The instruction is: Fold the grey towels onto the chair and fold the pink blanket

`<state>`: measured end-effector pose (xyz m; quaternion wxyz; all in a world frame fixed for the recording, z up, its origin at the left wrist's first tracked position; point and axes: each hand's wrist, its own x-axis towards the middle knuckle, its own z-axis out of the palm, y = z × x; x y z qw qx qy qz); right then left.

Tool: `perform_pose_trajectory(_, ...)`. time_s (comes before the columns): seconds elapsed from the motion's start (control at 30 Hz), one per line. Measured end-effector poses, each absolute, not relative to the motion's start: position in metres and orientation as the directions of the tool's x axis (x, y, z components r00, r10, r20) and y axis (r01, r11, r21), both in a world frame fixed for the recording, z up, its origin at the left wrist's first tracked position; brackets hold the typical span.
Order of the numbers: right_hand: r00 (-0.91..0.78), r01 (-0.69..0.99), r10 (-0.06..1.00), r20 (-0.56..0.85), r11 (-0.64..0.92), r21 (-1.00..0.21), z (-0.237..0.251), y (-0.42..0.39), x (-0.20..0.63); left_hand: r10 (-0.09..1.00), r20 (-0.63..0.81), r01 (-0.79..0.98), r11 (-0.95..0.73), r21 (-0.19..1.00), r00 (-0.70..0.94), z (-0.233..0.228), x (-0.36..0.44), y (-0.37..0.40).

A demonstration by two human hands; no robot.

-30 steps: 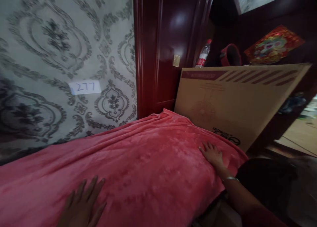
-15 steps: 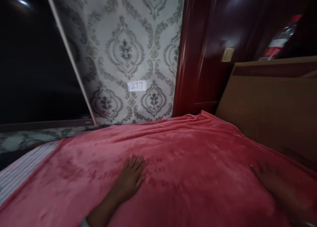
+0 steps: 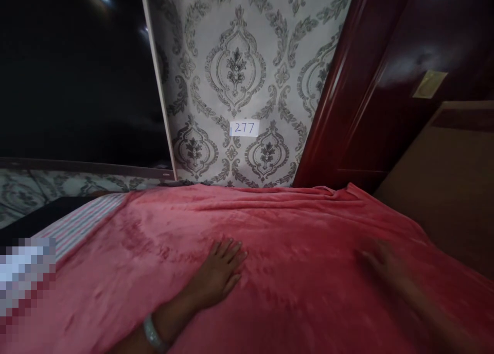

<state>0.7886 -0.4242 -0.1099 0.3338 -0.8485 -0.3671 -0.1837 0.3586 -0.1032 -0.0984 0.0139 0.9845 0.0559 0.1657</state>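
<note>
A plush red-pink blanket (image 3: 293, 292) covers the surface before me, with a few folds along its far edge. My left hand (image 3: 219, 271) lies palm down on it near the middle, fingers spread, holding nothing. A pale band circles that wrist. Over the right part of the blanket, my right hand (image 3: 376, 259) is smeared by motion; its fingers cannot be made out clearly, nor whether it touches the fabric.
Striped cloth (image 3: 92, 217) shows past the blanket's left edge. A large dark screen (image 3: 77, 76) stands at the left, beside patterned wallpaper bearing a paper label (image 3: 244, 128) marked 277. Dark red wood panelling (image 3: 347, 96) and a cardboard box (image 3: 443, 189) are at the right.
The view has turned left, so the bottle on the box is out of frame. My right hand has shifted inward, toward the left hand. My left hand still rests flat on the blanket.
</note>
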Motion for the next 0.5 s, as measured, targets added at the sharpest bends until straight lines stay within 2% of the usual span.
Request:
perform_pose_trajectory(0.07,0.63,0.768,0.589,0.505,-0.375,-0.52,-0.099,-0.358,0.77,0.11,0.332,0.103,-0.994,0.039,0.937,-0.099,0.357,-0.104)
perform_pose_trajectory(0.13,0.459,0.812,0.758,0.464,-0.146,-0.566,-0.085,-0.291,0.74,0.112,0.318,0.106,-0.994,0.036,0.942,-0.099,0.355,-0.106)
perform_pose_trajectory(0.2,0.346,0.79,0.826,0.445,-0.001,-0.613,-0.074,-0.235,0.708,0.116,0.287,0.109,-0.993,0.041,0.951,-0.094,0.352,-0.108)
perform_pose_trajectory(0.3,0.319,0.744,0.872,0.371,0.012,-0.668,-0.075,-0.181,0.671,0.11,0.221,0.087,-0.99,0.109,0.969,-0.078,0.355,-0.104)
perform_pose_trajectory(0.37,0.339,0.734,0.874,0.349,-0.014,-0.679,-0.086,-0.165,0.658,0.115,0.189,0.071,-0.972,0.223,0.975,-0.06,0.368,-0.092)
perform_pose_trajectory(0.43,0.35,0.751,0.865,0.358,-0.031,-0.66,-0.099,-0.16,0.651,0.182,0.203,0.106,-0.935,0.338,0.962,-0.04,0.39,-0.071)
perform_pose_trajectory(0.5,0.337,0.781,0.868,0.365,-0.042,-0.623,-0.107,-0.162,0.648,0.326,0.253,0.218,-0.9,0.378,0.911,-0.021,0.42,-0.042)
